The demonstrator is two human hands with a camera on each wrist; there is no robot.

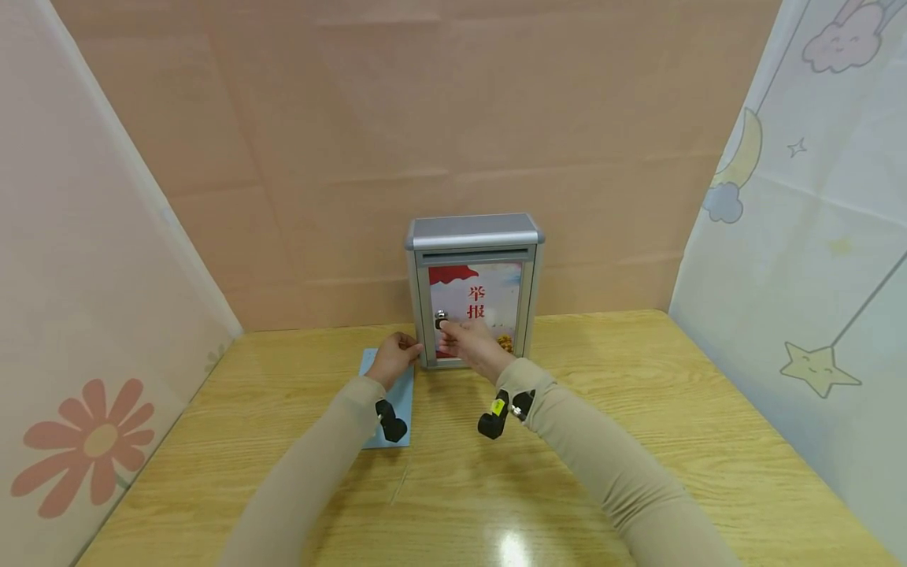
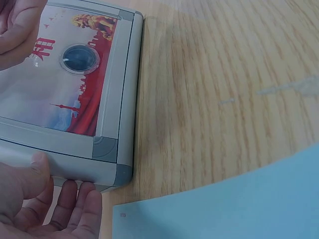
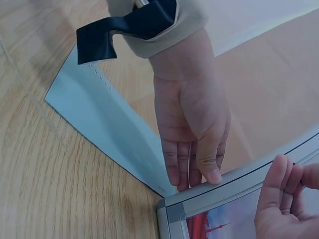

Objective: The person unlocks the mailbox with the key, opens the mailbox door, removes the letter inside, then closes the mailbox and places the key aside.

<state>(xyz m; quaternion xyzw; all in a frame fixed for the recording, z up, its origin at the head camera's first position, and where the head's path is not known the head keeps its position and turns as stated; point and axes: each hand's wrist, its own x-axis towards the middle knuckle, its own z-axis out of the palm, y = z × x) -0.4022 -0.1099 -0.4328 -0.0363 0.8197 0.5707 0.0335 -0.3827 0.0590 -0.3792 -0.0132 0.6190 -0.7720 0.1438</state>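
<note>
A silver-grey metal letter box point(image 1: 475, 232) with a slot and red Chinese characters stands upright against the back wall. At the lock point(image 1: 441, 313) on the left of its front, my right hand point(image 1: 478, 346) pinches a small key point(image 1: 442, 324) with a black head. My left hand point(image 1: 397, 354) touches the box's left side near the bottom. In the right wrist view, the left hand point(image 3: 192, 124) has its thumb at the front edge and its fingers extended down along the side. A light blue sheet point(image 1: 405, 398) lies flat beneath the left wrist.
A wood-grain table point(image 1: 609, 425) carries the box and the sheet. Behind is a brown wall covering point(image 1: 460, 118). Panels with a printed flower point(image 1: 99, 441) on the left and a printed star point(image 1: 820, 370) on the right flank the table.
</note>
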